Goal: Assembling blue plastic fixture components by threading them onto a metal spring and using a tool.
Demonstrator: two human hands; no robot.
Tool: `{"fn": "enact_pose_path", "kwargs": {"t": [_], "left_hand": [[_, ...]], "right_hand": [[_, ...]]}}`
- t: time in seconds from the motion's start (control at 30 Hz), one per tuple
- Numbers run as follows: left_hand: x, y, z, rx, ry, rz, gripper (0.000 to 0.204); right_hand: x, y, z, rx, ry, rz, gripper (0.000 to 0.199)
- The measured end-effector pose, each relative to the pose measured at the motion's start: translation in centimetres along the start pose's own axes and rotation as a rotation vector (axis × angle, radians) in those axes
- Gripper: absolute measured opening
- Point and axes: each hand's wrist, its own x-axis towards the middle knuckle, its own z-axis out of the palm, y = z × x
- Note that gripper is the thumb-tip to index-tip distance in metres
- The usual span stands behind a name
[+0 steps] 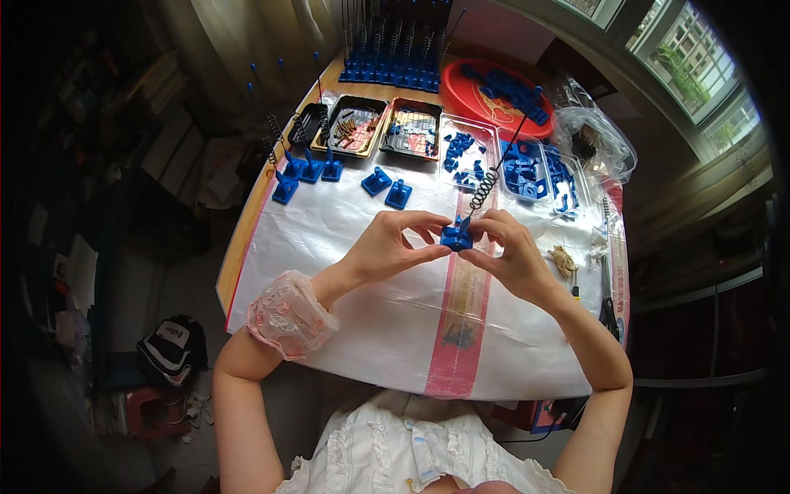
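Observation:
A small blue plastic base [455, 238] is pinched between my left hand [387, 245] and my right hand [508, 251], above the middle of the white-covered table [346, 247]. A black coil spring with a thin rod [487, 185] rises from the base and slants up to the right. Two loose blue bases [388, 188] lie just beyond my hands. Several assembled blue bases with springs [300, 165] stand at the far left of the table.
Black trays [359, 123] and clear trays of blue parts [527, 169] line the far side. A red basin [492, 97] with blue parts and a row of finished spring pieces [393, 58] sit behind them. A clear plastic bag [594, 136] and pliers [607, 288] lie right.

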Motion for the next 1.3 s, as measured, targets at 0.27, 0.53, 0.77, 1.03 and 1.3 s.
{"fn": "enact_pose_path", "kwargs": {"t": [0.27,0.53,0.77,1.03,1.3], "left_hand": [[-0.2,0.8,-0.5,-0.032,0.041,-0.082,0.047],[0.0,1.1,-0.4,-0.015,0.016,-0.093,0.039],[-0.3,0.4,-0.1,-0.010,-0.004,-0.078,0.038],[-0.3,0.3,-0.2,0.019,-0.009,-0.082,0.034],[0.0,2.1,0.5,-0.244,0.072,-0.159,0.035]], "right_hand": [[1.8,-2.7,-5.5,0.055,-0.014,0.057,0.031],[4.8,-1.7,-12.1,0.035,0.048,0.033,0.042],[6.4,-3.9,-16.0,-0.012,0.058,0.018,0.055],[6.8,-4.1,-17.2,-0.034,0.070,-0.022,0.052],[4.7,-3.1,-13.7,0.134,0.047,-0.009,0.043]]}}
